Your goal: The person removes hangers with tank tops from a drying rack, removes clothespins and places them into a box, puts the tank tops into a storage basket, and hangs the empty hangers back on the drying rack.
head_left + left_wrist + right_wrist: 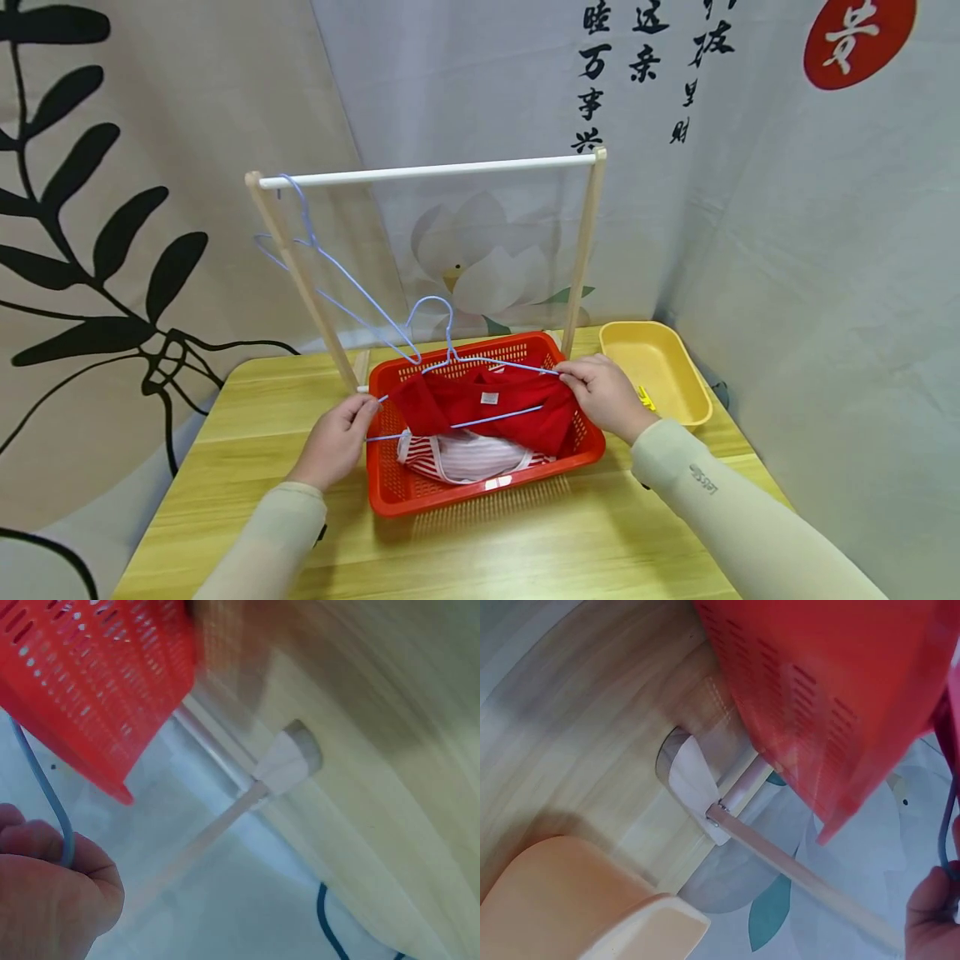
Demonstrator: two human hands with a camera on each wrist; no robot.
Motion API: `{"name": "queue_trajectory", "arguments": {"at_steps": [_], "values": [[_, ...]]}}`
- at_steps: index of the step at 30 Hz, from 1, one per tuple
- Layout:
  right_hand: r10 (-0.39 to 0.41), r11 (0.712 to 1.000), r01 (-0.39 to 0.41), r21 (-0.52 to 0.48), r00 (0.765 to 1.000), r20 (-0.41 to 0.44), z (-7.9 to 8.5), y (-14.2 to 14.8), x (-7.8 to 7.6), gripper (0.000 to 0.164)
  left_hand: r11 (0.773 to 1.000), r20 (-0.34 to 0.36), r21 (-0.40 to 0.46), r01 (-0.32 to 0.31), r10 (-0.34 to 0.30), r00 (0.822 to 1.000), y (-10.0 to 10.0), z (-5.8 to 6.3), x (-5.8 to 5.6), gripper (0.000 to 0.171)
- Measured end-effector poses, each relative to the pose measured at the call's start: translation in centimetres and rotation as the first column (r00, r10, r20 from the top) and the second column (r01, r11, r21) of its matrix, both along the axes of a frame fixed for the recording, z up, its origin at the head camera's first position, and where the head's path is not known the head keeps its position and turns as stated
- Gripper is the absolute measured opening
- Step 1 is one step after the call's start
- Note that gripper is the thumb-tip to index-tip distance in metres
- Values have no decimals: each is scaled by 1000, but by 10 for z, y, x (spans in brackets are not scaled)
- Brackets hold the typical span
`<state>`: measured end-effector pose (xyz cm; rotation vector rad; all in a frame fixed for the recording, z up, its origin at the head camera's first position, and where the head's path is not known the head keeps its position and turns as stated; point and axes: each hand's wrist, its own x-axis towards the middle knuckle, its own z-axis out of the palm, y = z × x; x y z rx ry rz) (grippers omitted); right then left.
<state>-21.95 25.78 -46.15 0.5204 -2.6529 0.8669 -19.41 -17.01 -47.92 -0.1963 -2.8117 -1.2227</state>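
Both hands hold a light blue clothes hanger (452, 333) by its ends, above a red basket (381, 487). A red garment (450, 407) hangs on the hanger, a small white label at its neck. My left hand (337, 437) pinches the hanger's left end, which juts bare from the cloth; the left wrist view shows fingers (94, 870) curled around the blue bar (46, 787). At the other end, my right hand (606, 396) grips the hanger together with the garment's edge. Beneath lies a red-and-white striped garment (480, 457) inside the basket.
Behind the basket stands a wooden rack with a white rod (435, 172). Blue hangers (360, 287) hang at its left end. A yellow tray (652, 350) with small yellow things (646, 398) sits at the right. Everything stands on a wooden table (285, 392) before a printed cloth.
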Motion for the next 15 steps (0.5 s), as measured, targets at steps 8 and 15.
{"name": "queue_trajectory", "arguments": {"at_steps": [8, 15], "values": [[-25, 1000, 26, -12, 999, 28, -1, 2, 3, 20, 1000, -38, -2, -27, 27, 999, 6, 5, -3, 31], [-21, 998, 25, -61, 997, 76, -1, 2, 2, 21, 999, -47, 34, -42, 44, 998, 2, 3, -3, 33]]}}
